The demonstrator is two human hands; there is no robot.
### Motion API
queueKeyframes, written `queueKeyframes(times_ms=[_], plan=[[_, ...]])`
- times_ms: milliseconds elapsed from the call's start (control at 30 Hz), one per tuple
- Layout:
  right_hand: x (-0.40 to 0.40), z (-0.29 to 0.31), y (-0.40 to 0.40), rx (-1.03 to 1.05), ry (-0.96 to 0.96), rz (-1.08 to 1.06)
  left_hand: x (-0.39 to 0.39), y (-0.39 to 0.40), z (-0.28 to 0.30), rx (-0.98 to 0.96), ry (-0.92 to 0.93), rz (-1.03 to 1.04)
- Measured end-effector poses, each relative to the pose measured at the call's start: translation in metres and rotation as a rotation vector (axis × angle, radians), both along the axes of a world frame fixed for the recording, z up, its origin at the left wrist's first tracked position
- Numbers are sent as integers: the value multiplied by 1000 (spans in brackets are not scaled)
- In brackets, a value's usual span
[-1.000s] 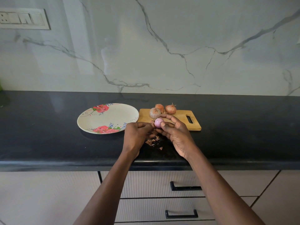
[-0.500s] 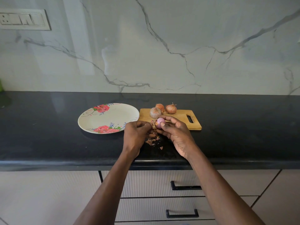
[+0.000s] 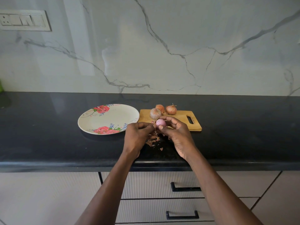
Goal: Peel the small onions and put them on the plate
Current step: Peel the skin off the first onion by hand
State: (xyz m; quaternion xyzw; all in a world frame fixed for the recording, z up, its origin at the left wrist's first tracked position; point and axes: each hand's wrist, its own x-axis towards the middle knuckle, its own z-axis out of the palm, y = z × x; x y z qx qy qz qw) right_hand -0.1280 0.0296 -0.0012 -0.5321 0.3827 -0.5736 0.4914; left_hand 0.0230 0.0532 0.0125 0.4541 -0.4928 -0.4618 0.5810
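Fingers of my right hand [image 3: 177,135] curl round a small peeled onion [image 3: 160,123], smooth, glossy and pinkish-purple, held just above the near left corner of the cutting board [image 3: 179,118]. My left hand [image 3: 138,137] pinches a thin papery strip of skin [image 3: 155,131] hanging from the onion's left side. Below my hands, dry brown peel flakes [image 3: 151,142] lie scattered on the polished black stone counter [image 3: 48,135]. Three unpeeled onions [image 3: 170,109], round with brittle tan skins, sit on the rectangular wooden board, which has a slot handle at its right end. Just left of it rests a round cream plate [image 3: 97,120] with red roses, nothing on it.
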Motion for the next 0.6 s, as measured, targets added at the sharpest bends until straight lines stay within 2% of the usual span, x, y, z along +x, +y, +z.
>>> queueKeyframes(times_ms=[267, 600], plan=[[1, -1, -2, 1, 16, -13, 0, -3, -2, 3, -25, 41], [2, 1, -5, 85, -91, 12, 1, -5, -4, 18, 26, 123]])
